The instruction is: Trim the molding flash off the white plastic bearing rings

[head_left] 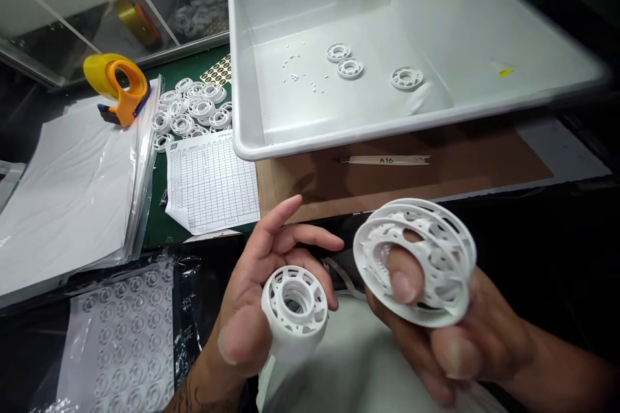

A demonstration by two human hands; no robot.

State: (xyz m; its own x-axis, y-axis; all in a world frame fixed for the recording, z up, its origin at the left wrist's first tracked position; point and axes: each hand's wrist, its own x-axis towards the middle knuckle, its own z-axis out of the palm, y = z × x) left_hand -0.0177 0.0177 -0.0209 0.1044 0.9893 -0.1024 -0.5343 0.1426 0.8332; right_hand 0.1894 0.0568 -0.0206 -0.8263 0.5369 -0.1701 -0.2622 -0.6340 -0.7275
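Note:
My left hand (252, 310) holds a short stack of small white plastic rings (295, 316) between thumb and fingers, its index finger stretched away. Larger white plastic rings with cut-out spokes (438, 245) are in my right hand (465, 355). They lie loosely stacked and tilted, and one fingertip pokes through their centre hole. The two hands are apart, in front of the tray's near edge. Beyond them, inside the white tray (310, 145), lie three white rings (407, 78) and several tiny white bits (294, 77).
A pen-shaped tool (387, 160) marked A16 lies on brown cardboard (300, 187). Left of the tray are a pile of white rings (194, 106), a printed form (213, 184), and an orange tape dispenser (126, 93) on bagged sheets (72, 187). Bagged rings (130, 342) sit lower left.

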